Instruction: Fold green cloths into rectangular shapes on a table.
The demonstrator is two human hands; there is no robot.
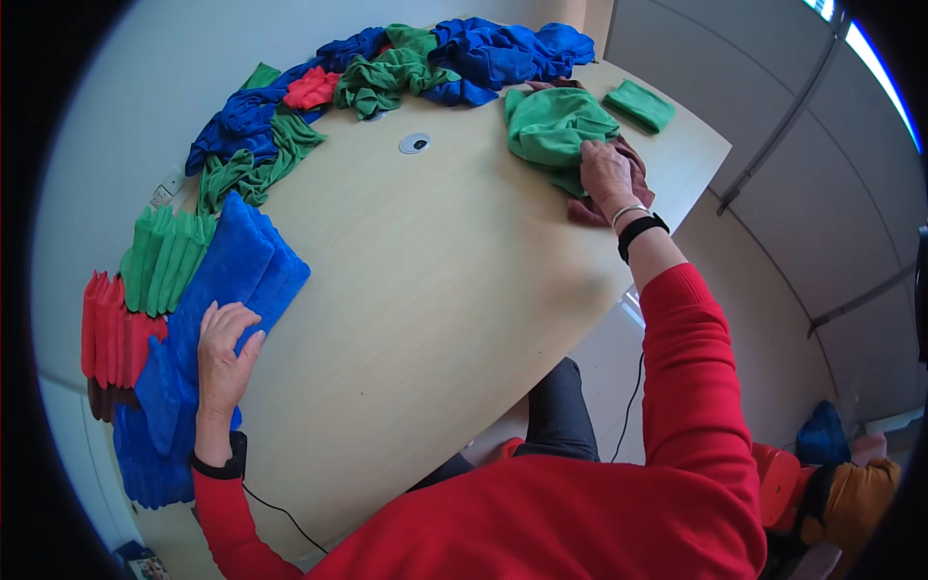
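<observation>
At the table's left side my left hand (pixel 227 353) lies on a folded blue cloth (pixel 246 261), fingers stretched out over it and gripping nothing. More folded blue cloths (pixel 159 425) lie under and beside my left wrist. Over on the right, my right hand (pixel 607 174) pinches the near edge of a crumpled green cloth (pixel 556 126). Brown cloths (pixel 633 169) lie partly beneath that green cloth, and their full shape is hidden. A small folded green cloth (pixel 640 105) rests just beyond, towards the table's right corner.
Along the far edge runs a loose heap of blue cloths (pixel 503 53), green cloths (pixel 387 77) and a red cloth (pixel 311 88). Rows of folded green cloths (pixel 166 256) and red cloths (pixel 114 333) stand at left. The table (pixel 416 261) has a round cable grommet (pixel 415 144).
</observation>
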